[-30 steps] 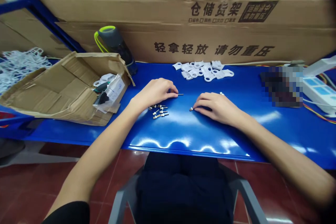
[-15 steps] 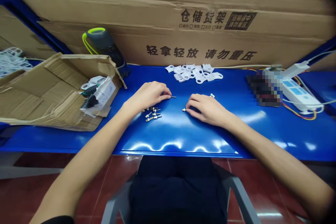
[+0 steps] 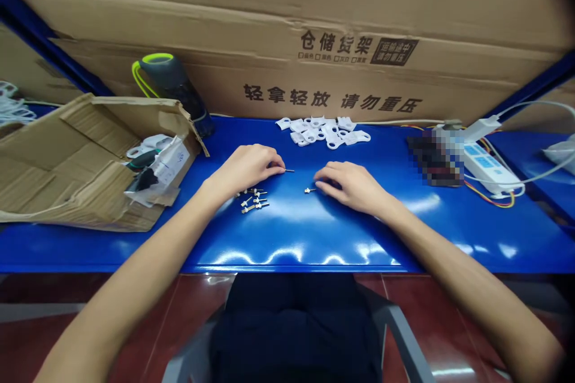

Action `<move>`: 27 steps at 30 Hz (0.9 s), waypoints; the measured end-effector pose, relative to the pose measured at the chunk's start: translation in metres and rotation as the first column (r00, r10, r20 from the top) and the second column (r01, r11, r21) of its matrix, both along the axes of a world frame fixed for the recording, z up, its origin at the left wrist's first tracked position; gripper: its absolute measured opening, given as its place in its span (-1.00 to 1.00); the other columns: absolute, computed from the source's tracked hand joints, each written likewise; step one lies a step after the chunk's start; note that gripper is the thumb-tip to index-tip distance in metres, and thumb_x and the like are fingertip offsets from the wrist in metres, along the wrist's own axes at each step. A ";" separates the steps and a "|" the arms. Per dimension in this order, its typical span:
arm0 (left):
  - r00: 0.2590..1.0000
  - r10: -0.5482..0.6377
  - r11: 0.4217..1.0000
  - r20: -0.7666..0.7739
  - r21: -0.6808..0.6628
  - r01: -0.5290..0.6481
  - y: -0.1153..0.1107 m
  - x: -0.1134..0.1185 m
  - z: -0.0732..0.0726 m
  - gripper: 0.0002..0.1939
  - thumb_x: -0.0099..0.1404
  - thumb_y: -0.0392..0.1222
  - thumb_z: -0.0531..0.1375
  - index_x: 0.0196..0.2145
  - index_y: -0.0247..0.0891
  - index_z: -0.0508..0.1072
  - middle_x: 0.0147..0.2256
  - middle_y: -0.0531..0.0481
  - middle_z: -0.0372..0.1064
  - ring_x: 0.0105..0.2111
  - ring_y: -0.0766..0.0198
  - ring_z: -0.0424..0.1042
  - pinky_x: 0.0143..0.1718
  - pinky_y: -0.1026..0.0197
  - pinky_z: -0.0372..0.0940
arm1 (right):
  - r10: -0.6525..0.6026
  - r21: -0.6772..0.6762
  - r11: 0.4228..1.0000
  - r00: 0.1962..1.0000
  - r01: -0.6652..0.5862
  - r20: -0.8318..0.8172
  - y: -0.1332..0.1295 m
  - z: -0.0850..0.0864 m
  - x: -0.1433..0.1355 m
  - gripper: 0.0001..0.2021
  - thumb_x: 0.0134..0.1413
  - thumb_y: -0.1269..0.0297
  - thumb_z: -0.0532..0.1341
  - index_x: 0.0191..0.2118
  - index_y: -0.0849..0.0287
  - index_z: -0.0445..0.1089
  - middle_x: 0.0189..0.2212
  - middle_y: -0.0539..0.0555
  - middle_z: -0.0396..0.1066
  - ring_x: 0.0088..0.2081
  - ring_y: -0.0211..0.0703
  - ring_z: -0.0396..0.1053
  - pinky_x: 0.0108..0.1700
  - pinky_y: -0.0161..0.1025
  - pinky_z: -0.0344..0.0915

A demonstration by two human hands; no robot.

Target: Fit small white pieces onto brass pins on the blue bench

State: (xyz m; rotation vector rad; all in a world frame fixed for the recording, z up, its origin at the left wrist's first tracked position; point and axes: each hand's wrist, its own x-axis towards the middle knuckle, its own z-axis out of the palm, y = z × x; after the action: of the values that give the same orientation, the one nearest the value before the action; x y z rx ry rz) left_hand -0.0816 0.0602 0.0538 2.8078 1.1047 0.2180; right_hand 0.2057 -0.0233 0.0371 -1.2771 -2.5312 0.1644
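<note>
My left hand [image 3: 251, 166] pinches a thin metal pin [image 3: 290, 170] between thumb and fingertips, and the pin points right. Below that hand lies a loose cluster of small pins with white collars [image 3: 255, 200], partly covered by the hand. A single pin with a white collar [image 3: 308, 191] rests on the blue table [image 3: 287, 239], its shaft toward my right hand [image 3: 348, 185]. The right thumb and forefinger are slightly apart, just beside the end of that shaft.
Several white plastic rings with tabs [image 3: 323, 131] lie at the back. An open cardboard box [image 3: 58, 161] holding bags stands left, with a dark cylindrical speaker [image 3: 179, 87] behind it. On the right are a white power strip [image 3: 489, 167], cables and a blurred-out dark object [image 3: 433, 158].
My right fingers have drawn back slightly from the collared pin, so more of its shaft shows. My left hand keeps its pinch on the metal pin. The view has shifted slightly.
</note>
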 end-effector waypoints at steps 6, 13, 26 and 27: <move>0.999 0.014 1.000 -0.030 -0.018 -0.015 -0.002 0.001 0.003 -0.69 0.54 -0.03 0.15 -0.08 -0.10 0.69 -0.06 0.00 0.65 -0.08 0.12 0.58 -0.22 0.22 0.25 | -0.413 0.141 0.903 0.910 0.405 0.036 0.017 0.009 0.044 -0.72 0.42 0.27 0.13 0.03 0.09 0.58 -0.03 0.14 0.66 -0.09 0.06 0.57 -0.11 -0.15 0.32; 1.000 0.024 0.999 -0.019 -0.021 -0.024 -0.002 0.002 0.002 -0.71 0.53 -0.02 0.17 -0.07 -0.11 0.69 -0.05 -0.01 0.65 -0.09 0.10 0.57 -0.24 0.20 0.23 | -0.382 -0.004 0.921 0.904 0.390 0.192 0.011 0.017 0.058 -0.72 0.40 0.21 0.15 0.00 0.06 0.60 -0.06 0.14 0.63 -0.08 0.06 0.55 -0.14 -0.16 0.32; 0.975 0.056 0.947 0.214 -0.320 0.016 0.012 -0.009 -0.007 -0.65 0.33 0.02 0.37 0.00 -0.14 0.73 -0.27 -0.04 0.67 -0.33 0.18 0.57 -0.32 0.22 0.27 | -0.299 -0.047 0.947 0.924 0.318 0.238 0.009 0.012 0.063 -0.78 0.36 0.26 0.25 -0.01 0.01 0.62 -0.15 0.09 0.62 -0.13 0.03 0.54 -0.21 -0.17 0.31; 0.974 0.062 0.952 0.216 -0.305 0.007 0.012 -0.008 -0.007 -0.66 0.33 0.03 0.37 -0.02 -0.13 0.74 -0.26 -0.04 0.67 -0.32 0.18 0.57 -0.31 0.22 0.27 | -0.310 -0.045 0.943 0.918 0.330 0.248 0.008 0.013 0.061 -0.79 0.37 0.26 0.24 -0.02 0.02 0.63 -0.14 0.09 0.63 -0.12 0.03 0.55 -0.21 -0.17 0.31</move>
State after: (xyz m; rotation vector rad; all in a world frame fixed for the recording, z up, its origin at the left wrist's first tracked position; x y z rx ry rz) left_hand -0.0897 0.0718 0.0471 2.4294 1.0278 0.3275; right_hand 0.2671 -0.0154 0.0498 -1.8243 -2.4783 0.0500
